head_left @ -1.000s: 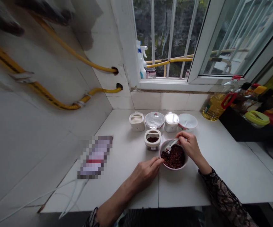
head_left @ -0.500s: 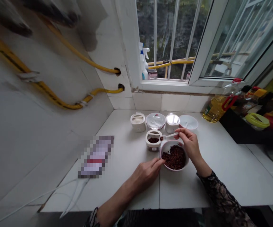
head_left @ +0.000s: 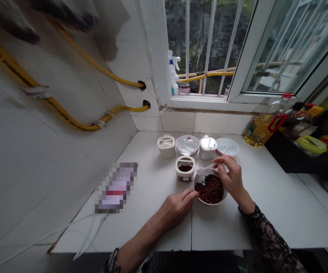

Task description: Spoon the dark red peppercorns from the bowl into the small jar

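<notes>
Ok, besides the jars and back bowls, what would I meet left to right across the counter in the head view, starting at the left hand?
Left hand, bowl of dark flakes, right hand, oil bottle, black box.

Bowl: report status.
Left fingers on round white bowl. Right fingers hold small white spoon at far rim. Dark red flakes inside. White-lidded clear jar alongside.
</notes>
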`<state>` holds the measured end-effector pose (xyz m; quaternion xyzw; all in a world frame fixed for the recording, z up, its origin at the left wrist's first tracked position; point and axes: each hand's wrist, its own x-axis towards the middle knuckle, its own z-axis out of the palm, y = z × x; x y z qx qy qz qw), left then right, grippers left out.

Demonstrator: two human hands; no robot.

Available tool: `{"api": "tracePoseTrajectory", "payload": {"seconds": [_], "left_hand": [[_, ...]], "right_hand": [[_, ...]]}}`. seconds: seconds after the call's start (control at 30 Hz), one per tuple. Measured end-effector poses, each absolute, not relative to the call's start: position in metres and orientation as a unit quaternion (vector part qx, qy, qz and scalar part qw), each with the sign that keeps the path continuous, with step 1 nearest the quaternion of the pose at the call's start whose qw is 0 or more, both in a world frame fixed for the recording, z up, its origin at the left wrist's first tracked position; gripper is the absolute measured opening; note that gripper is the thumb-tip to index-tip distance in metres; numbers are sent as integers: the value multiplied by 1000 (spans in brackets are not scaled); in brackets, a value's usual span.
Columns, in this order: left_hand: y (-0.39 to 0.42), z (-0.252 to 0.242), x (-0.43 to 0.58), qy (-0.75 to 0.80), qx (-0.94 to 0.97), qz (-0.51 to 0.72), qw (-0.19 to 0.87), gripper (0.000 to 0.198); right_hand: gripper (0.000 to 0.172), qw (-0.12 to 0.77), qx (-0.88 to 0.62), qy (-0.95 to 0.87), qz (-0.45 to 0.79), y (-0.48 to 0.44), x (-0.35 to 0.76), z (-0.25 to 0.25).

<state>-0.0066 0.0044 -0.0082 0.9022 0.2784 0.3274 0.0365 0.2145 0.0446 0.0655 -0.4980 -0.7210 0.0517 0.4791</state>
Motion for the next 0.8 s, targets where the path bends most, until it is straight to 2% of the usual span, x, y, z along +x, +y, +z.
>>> {"api": "tracePoseTrajectory", "payload": {"seconds": [0.17,0.27,0.57,0.67,0.8], "left_hand": [[4,-6,-6,279,899,337,21,27],[4,-6,-5,277,898,341,16,27],[4,-6,-6,278,900,334,26,28],[4,-5,-6,277,899,338,20,27],[4,-5,-5,277,898,342,16,27]], "right_hand": [[18,370,-476,-797,32,48,218,53],[20,339,-465,-816,54,47,213,48],[19,440,-542,-680,224,51,220,55],[17,462,-547,-628,306,52,221,56],[17,475,-553,-586,356,54,222,53]]}}
